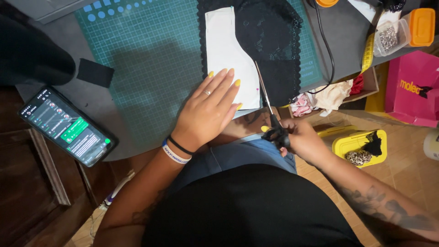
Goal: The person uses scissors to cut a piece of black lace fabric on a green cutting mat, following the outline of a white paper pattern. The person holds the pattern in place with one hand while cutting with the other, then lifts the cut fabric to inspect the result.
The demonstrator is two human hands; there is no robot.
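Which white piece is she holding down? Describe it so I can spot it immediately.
Find the green cutting mat on the grey table. At its right side black lace fabric lies; the white pattern piece rests on the lace's left part, under the left hand. It is the only plain white, curved-edged shape there.

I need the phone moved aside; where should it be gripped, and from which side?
Grip the phone across its long edges, coming from above near the lower right end. It lies flat, screen up, diagonally left of the left hand, that end overhanging the table edge.
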